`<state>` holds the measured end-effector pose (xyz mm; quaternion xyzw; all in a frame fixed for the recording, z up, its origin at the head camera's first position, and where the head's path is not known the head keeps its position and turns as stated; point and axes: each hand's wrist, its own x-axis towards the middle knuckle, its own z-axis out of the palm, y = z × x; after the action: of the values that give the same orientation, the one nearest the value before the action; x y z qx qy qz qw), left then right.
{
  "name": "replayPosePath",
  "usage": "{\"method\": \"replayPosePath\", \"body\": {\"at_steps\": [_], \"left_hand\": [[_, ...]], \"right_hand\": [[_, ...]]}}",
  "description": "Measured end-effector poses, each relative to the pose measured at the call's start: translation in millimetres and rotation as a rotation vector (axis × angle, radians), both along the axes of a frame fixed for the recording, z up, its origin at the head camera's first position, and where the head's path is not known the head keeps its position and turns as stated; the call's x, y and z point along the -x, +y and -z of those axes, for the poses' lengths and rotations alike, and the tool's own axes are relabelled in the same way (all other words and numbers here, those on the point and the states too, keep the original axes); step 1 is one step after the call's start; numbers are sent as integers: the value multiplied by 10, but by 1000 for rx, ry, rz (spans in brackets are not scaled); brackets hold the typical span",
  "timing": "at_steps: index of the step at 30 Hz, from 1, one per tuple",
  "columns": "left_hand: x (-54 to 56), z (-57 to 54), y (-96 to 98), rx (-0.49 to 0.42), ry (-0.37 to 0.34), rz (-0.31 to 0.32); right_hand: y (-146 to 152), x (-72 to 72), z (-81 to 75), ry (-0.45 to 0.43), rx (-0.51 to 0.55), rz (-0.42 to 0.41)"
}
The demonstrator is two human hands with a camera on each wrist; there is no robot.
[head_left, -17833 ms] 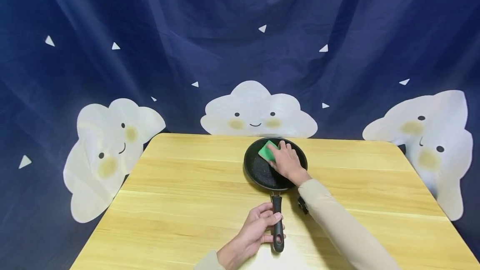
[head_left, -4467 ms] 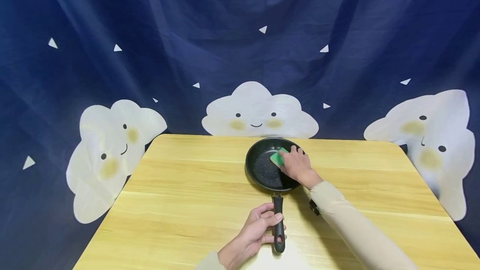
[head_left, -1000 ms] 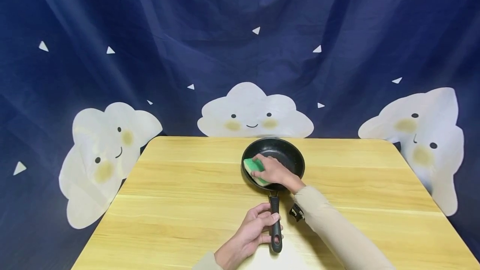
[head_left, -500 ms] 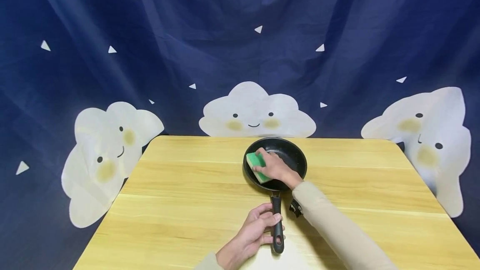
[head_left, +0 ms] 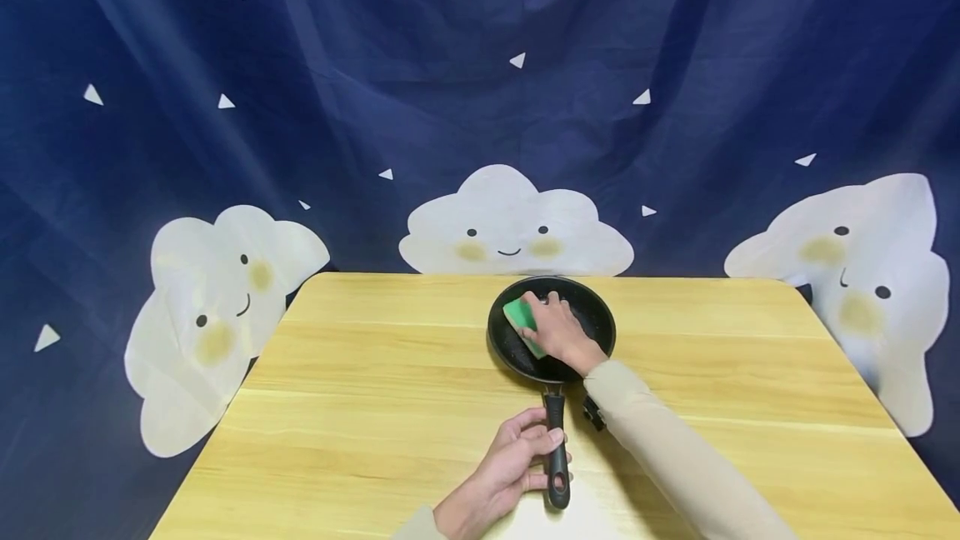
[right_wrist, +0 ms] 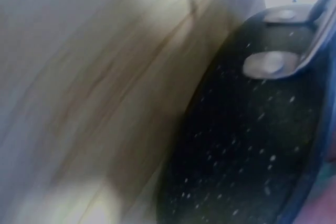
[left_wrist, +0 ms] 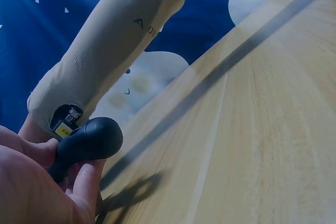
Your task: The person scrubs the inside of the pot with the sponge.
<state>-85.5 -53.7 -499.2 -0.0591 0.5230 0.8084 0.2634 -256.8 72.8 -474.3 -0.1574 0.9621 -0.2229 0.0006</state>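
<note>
A black speckled frying pan (head_left: 592, 315) rests at the table's far side, its black handle (head_left: 557, 458) pointing back toward me. My left hand (head_left: 504, 467) grips that handle from the left, thumb laid across the top. In the left wrist view the rounded handle end (left_wrist: 102, 137) sticks out past the left hand (left_wrist: 31, 182). Inside the pan, my right hand (head_left: 558, 333) holds a green sponge (head_left: 517, 313) with a pale underside against the left part of the bottom. The right wrist view shows mostly the pan's outer wall (right_wrist: 236, 140) and riveted bracket (right_wrist: 273, 64); the sponge is nearly hidden there.
The light wooden table (head_left: 360, 407) extends to both sides of the pan. Behind it hangs a dark blue curtain (head_left: 450, 48) with white clouds and triangles. A small black device (head_left: 593, 412) sits under the right wrist, beside the pan handle.
Over the last second the sponge and right hand shift from the pan's lower left up and rightward. Earlier, they were nearer its middle. The left hand keeps its hold on the handle.
</note>
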Motion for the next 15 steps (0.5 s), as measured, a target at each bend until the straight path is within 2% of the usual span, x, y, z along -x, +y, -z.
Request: {"method": "replayPosePath", "body": {"at_steps": [11, 15], "left_hand": [[-10, -10, -2, -10, 0, -13], [-11, -4, 6, -2, 2, -20]], "right_hand": [[92, 17, 40, 179, -162, 16], [151, 16, 37, 205, -210, 24]]}}
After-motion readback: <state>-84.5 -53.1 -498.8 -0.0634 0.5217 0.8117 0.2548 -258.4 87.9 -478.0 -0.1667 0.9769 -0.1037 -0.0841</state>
